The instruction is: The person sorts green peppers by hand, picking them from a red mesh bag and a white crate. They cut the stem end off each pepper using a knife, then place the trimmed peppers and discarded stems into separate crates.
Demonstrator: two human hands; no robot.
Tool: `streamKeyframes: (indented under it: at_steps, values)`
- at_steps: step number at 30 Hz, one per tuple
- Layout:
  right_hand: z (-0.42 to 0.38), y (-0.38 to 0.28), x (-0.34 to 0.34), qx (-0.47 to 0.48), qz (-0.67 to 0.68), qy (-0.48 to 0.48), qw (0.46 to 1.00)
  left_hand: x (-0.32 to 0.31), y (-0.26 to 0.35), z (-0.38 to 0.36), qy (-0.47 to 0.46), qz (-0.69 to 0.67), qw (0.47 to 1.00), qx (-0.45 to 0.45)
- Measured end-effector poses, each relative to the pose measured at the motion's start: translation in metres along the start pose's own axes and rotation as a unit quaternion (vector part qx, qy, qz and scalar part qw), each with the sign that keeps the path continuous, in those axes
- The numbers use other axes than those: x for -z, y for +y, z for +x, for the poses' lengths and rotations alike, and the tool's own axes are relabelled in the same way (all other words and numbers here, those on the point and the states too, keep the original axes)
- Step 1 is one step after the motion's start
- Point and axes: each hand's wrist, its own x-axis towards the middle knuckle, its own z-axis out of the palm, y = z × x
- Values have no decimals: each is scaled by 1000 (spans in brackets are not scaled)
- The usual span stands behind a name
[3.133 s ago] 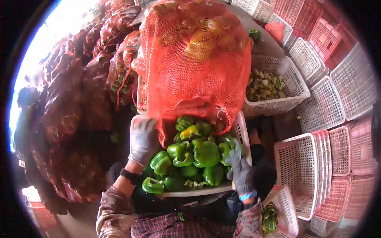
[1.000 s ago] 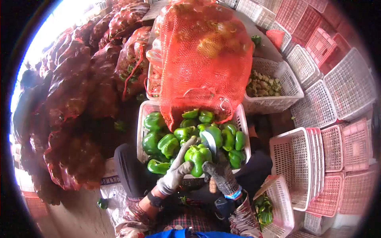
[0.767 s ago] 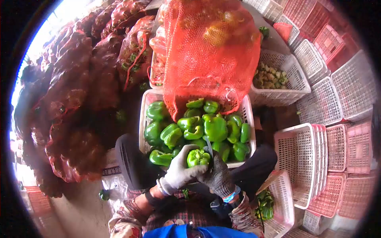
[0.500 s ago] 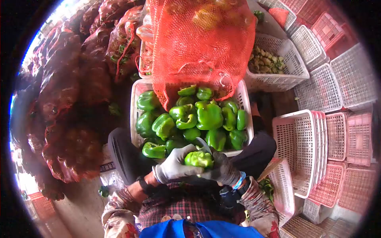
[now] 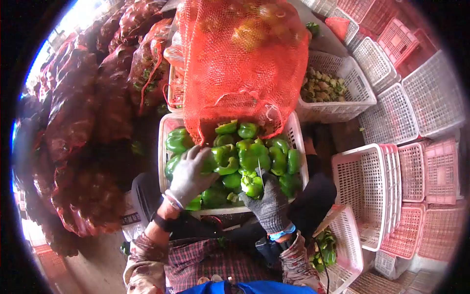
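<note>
Grey knit glove on the right hand [image 5: 268,208], fingers curled around a green pepper [image 5: 251,184] and a knife [image 5: 261,176] whose thin blade stands up just beside the pepper; pepper held low over the near edge of the crate [image 5: 299,161]. Left hand [image 5: 189,174], lighter grey glove, lies palm down with fingers spread across the peppers [image 5: 245,152] at the crate's left side, pressing on them, closed on none. Crate is white plastic lattice, heaped with green peppers, sitting between the person's knees in dark trousers. Red mesh sack [image 5: 242,59], large and bulging, leans over the crate's far end; its open mouth rests on the pile and peppers show under its hem. Behind and to the right of the sack, a white basket [image 5: 360,95] holds pale green scraps. Further right, empty pink and white baskets [image 5: 421,166] stand stacked and nested, some on their sides. Beside the right knee, a small basket [image 5: 350,255] carries a few more green peppers. Left of the crate, dark red sacks [image 5: 88,122] are piled high, greens visible through the netting of one.
</note>
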Motion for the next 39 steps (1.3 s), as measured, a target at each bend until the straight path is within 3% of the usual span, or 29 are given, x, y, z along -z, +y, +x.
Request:
streamKeyframes:
  at_steps: [1, 2, 4, 6, 7, 11, 14, 15, 18, 20, 21, 23, 24, 26, 27, 28, 29, 31, 32, 33, 34, 36, 39]
  values:
    - [0, -2, -1, 5, -13, -5, 1000, -4, 4, -3, 54, -73, 995, -34]
    - [0, -3, -1, 11, -25, -9, 1000, -8, 14, -8, 127, -63, 989, -49]
    - [3, -7, 1, 44, -29, -17, 998, 3, 41, -24, 98, -81, 989, -73]
    - [3, -13, 6, 51, -47, -57, 996, -11, 56, -38, -28, -260, 965, 36]
    - [-1, -18, 8, 44, -64, -87, 993, -23, 59, -39, -10, -378, 924, 65]
    - [-14, -11, 6, 51, -54, -121, 990, -41, 53, -43, -55, -396, 915, 56]
    - [-23, -2, 6, 74, -9, -114, 991, -46, 46, -54, -171, -526, 826, 103]
    - [-24, 3, 2, 77, 42, -88, 992, -40, 56, -55, -143, -544, 822, 90]
    - [-30, 6, -1, -59, 191, -56, 978, -52, 57, -52, -92, -632, 766, 81]
    - [-21, 7, 1, -178, 329, -38, 926, -49, 58, -46, -162, -758, 597, 205]
    - [-16, 13, -2, -92, 263, 24, 960, -53, 57, -41, -148, -779, 571, 214]
    - [-8, 26, 9, -85, 130, 80, 985, -70, 57, -24, -69, -807, 524, 263]
    - [-3, 33, 14, -77, 80, 92, 990, -57, 57, -19, -84, -731, 635, 237]
    - [2, 55, 19, -76, -28, 71, 994, -32, 72, 8, -81, -751, 580, 305]
    - [5, 67, 18, -80, -58, 68, 993, -27, 74, 24, -97, -739, 596, 298]
    - [5, 83, 12, -83, -57, 62, 993, -32, 76, 44, -82, -739, 628, 230]
    - [2, 102, 1, -86, -10, 73, 994, -62, 63, 75, -77, -696, 697, 153]
    - [-9, 119, -8, -90, 80, 119, 986, -73, 71, 149, -155, -728, 661, 92]
    - [-11, 112, -1, -116, 75, 124, 983, -55, 101, 187, -240, -792, 550, 109]
    - [-12, 113, -1, -86, 47, 168, 981, -45, 131, 217, -179, -780, 596, 65]
    - [-18, 117, 1, -134, 100, 155, 974, -39, 155, 236, -116, -762, 637, 22]
    - [-27, 122, 0, -176, 199, 151, 952, -30, 171, 246, -15, -572, 819, 38]
    - [-23, 114, 0, -137, 269, 172, 938, -54, 104, 224, -63, -245, 955, -152]
